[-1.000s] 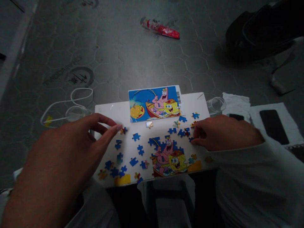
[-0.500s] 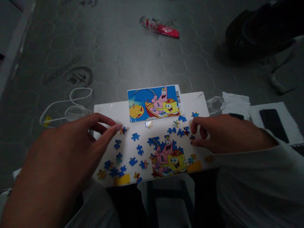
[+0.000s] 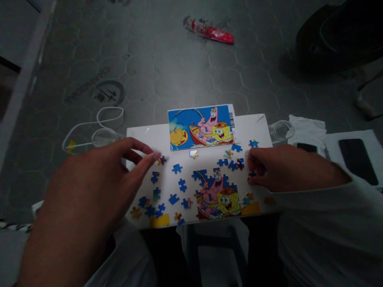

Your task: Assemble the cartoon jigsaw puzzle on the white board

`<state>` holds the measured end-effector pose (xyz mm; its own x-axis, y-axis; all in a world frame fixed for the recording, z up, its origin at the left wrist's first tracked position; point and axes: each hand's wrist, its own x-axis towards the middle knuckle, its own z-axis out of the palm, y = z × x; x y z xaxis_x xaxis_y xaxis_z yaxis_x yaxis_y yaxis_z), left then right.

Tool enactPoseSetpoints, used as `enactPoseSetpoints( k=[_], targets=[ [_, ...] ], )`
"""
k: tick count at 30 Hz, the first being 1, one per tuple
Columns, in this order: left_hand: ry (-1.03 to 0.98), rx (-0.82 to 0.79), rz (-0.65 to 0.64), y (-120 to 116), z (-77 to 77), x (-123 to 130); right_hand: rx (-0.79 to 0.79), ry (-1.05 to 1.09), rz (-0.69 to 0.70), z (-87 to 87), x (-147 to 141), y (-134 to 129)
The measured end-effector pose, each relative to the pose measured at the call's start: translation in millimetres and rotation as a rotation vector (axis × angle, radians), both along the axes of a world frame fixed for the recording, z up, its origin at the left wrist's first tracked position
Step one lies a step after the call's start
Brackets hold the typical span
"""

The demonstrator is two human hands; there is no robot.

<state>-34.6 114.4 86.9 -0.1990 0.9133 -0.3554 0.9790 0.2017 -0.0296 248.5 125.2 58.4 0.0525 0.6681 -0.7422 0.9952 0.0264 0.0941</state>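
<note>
My left hand [image 3: 119, 175] is at the left of the white board [image 3: 143, 135], thumb and index finger close together on a red and blue puzzle piece [image 3: 162, 160]. My right hand [image 3: 278, 167] rests at the board's right side, fingers loosely curled, with a gap between thumb and index finger. A small dark puzzle piece [image 3: 252, 174], partly hidden, lies by its thumb. Between the hands is a partly joined cartoon puzzle [image 3: 218, 195] with an uneven upper edge. Behind it lies a reference picture card [image 3: 200, 127]. Loose blue pieces [image 3: 177, 168] are scattered on both sides.
Yellow tape [image 3: 160, 220] is at the board's front edge. A white cable [image 3: 80, 123] lies to the left. On the right are a dark phone [image 3: 357, 159] and white paper [image 3: 308, 127]. A red object [image 3: 220, 35] lies on the tiled floor ahead.
The whole view has shifted, so the board and both hands appear farther right and slightly higher. Against the board, the hands and pieces have hardly moved.
</note>
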Motion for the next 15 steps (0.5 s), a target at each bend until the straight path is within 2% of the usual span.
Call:
enactPoseSetpoints(
  k=[3, 7, 8, 11, 15],
  targets=[
    [-0.094, -0.022, 0.012, 0, 4.2, 1, 0.006, 0.009, 0.041, -2.0, 2, -1],
    [-0.207, 0.042, 0.002, -2, 1.7, -3, -0.003, 0.046, 0.054, -7.8, 17, -11],
    [-0.251, 0.059, -0.01, -3, 0.8, -3, 0.03, 0.108, 0.092, -9.5, 21, -15],
    [-0.375, 0.078, -0.084, -6, -0.9, -2, 0.302, 0.298, 0.204, -14.6, 26, -25],
    [-0.563, 0.071, -0.205, -11, -2.3, 0, 0.489, 0.572, 0.379, -15.6, 9, -31]
  ],
)
